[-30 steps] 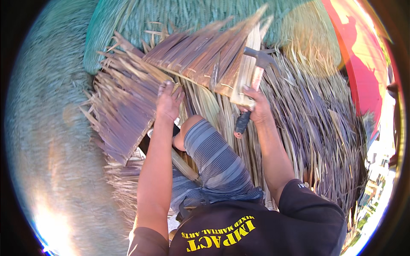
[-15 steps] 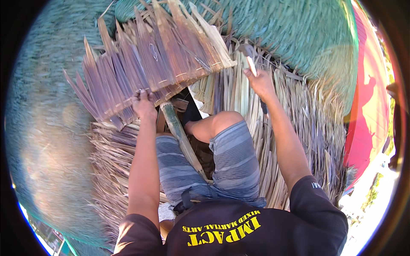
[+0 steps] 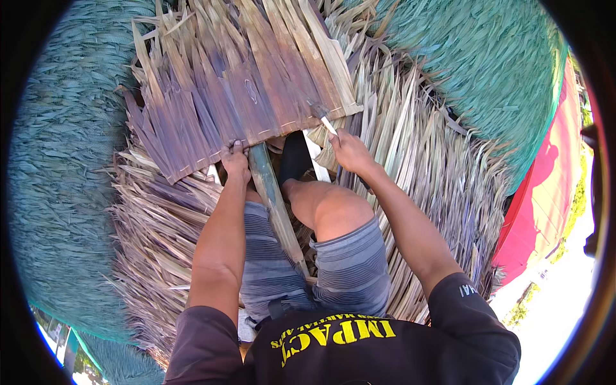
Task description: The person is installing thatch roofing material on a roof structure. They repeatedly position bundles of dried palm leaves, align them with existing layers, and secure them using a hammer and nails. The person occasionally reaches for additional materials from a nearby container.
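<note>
Left grip, on thatch edge; gap alongside

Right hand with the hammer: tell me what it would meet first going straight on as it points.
Most likely the brown thatch panel, near its lower right corner. The right hand points up-left in the picture, its hammer overlapping that panel; whether they touch is unclear.

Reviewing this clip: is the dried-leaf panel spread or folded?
Spread: the leaf panel lies open, its strips side by side above the stitched edge that the left hand holds.
</note>
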Demonstrator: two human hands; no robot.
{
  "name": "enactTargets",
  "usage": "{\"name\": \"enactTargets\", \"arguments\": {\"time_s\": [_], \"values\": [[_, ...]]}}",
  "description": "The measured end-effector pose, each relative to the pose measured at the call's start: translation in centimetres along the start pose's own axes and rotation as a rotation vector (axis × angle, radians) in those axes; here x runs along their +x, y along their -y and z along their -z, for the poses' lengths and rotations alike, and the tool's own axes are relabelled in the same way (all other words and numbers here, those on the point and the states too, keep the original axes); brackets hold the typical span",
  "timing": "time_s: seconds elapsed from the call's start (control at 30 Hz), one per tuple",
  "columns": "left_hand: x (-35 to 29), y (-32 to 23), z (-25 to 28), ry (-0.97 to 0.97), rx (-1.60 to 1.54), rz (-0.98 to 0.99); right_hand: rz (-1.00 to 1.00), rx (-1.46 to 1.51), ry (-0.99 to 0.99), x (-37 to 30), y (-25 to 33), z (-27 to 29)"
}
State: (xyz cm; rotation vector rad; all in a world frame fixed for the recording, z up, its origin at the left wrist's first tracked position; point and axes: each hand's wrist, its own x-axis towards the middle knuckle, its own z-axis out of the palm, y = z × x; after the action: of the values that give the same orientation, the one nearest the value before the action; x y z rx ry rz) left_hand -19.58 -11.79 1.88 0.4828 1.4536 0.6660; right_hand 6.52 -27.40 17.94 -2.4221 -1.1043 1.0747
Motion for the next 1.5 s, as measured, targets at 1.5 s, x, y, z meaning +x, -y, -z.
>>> {"name": "enactTargets", "arguments": {"time_s": [1.5], "values": [[-5.8,3.1,-10.8,0.036,-0.527,0.253,-0.074,0.031,0.041,-0.8,-0.6,0.2]]}}
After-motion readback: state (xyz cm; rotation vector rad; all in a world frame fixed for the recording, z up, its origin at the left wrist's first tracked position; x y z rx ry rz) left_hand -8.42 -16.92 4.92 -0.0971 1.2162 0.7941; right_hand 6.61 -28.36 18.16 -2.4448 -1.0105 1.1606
